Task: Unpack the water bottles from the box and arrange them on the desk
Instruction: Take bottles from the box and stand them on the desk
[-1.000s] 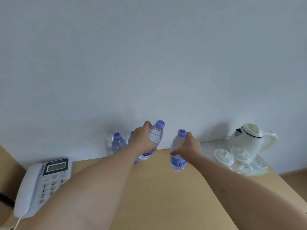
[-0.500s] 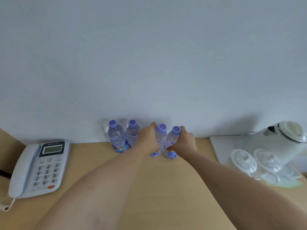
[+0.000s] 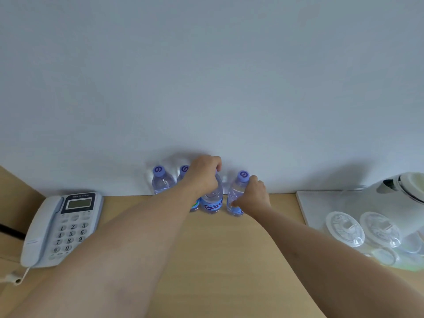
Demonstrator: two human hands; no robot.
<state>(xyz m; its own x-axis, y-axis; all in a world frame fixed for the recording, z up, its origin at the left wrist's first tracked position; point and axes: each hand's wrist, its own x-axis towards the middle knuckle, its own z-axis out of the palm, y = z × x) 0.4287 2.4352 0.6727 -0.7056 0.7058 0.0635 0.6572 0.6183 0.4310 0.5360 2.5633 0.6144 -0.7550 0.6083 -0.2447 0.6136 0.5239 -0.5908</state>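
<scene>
Both my hands are on water bottles at the back of the desk (image 3: pixel 206 260), 12 o'clock from me, against the wall (image 3: pixel 206 76). My left hand (image 3: pixel 203 176) is curled over the top of the third bottle (image 3: pixel 212 203), covering its cap; the bottle stands upright on the desk. My right hand (image 3: pixel 252 196) wraps the side of the fourth bottle (image 3: pixel 236 193), thumb near the label, purple cap showing; also upright, just beside the third.

First bottle (image 3: pixel 160 182) and second bottle (image 3: pixel 183 172) stand at 11 o'clock, partly hidden behind my left forearm.

Desk phone (image 3: pixel 59 226) at 9 o'clock. White electric kettle (image 3: pixel 399 193) and lidded glass cups (image 3: pixel 345 228) on a tray (image 3: pixel 316 203) at 3 o'clock.
</scene>
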